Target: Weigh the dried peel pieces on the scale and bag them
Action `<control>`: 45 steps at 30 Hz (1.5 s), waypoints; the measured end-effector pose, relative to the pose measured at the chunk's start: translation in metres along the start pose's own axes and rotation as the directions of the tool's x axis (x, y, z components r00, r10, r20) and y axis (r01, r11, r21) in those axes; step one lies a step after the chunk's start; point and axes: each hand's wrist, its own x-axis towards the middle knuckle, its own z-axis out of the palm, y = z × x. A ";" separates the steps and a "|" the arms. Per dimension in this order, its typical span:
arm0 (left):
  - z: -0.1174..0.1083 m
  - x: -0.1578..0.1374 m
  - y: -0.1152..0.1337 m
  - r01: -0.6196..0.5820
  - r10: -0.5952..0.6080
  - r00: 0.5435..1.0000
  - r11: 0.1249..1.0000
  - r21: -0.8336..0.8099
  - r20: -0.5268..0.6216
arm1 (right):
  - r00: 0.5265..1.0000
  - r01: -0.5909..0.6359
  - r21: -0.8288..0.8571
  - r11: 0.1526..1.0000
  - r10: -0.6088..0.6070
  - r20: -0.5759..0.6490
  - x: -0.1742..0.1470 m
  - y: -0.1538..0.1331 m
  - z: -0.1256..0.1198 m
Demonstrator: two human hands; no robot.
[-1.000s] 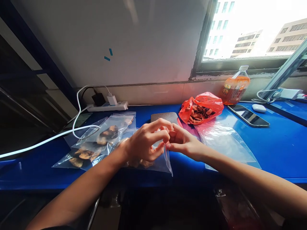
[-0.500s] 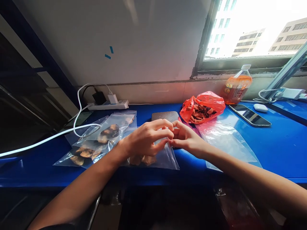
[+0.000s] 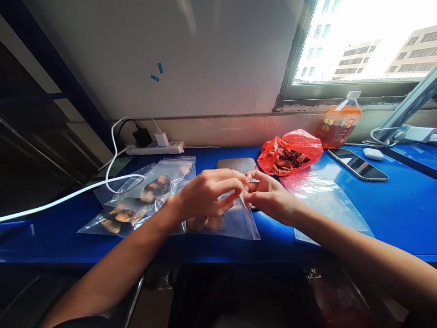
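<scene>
A clear zip-lock bag (image 3: 239, 224) with several dried brown slices (image 3: 211, 222) lies at the table's front edge. My left hand (image 3: 213, 191) arches over it, thumb and fingertips pinched at the bag's upper right edge. Close against those fingertips, my right hand (image 3: 271, 198) pinches the same edge at its corner. Behind both hands, a flat square plate with a grey metallic top (image 3: 236, 163) is partly covered by them. More filled clear bags (image 3: 170, 182) overlap to the left. An open red plastic bag (image 3: 300, 139) of dark dried slices (image 3: 285, 160) sits behind my right hand.
Flat clear bags (image 3: 327, 209) lie right of my right hand. Farther right are a phone (image 3: 358, 165), a white earbud case (image 3: 373, 154) and an orange-labelled bottle (image 3: 342, 123). A power strip (image 3: 175, 147) stands by the wall; its white cable (image 3: 68, 205) crosses the left side.
My fingertips have shifted slightly right along the bag's edge, and my left thumb has closed in toward my right hand. The whole view has moved a little.
</scene>
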 end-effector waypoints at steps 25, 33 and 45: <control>0.004 0.000 0.002 -0.028 0.033 0.999 0.983 0.180 -0.020 | 0.991 0.111 -0.343 0.933 -0.076 0.112 -0.004 -0.005 -0.012; 0.004 -0.003 0.001 0.008 -0.001 0.998 0.994 0.113 -0.064 | 0.986 0.140 -0.316 0.939 -0.103 0.129 -0.002 -0.007 -0.008; 0.000 -0.001 -0.005 -0.029 0.013 0.998 0.973 0.228 0.069 | 0.981 0.188 -0.352 0.917 -0.160 0.107 -0.001 -0.003 -0.015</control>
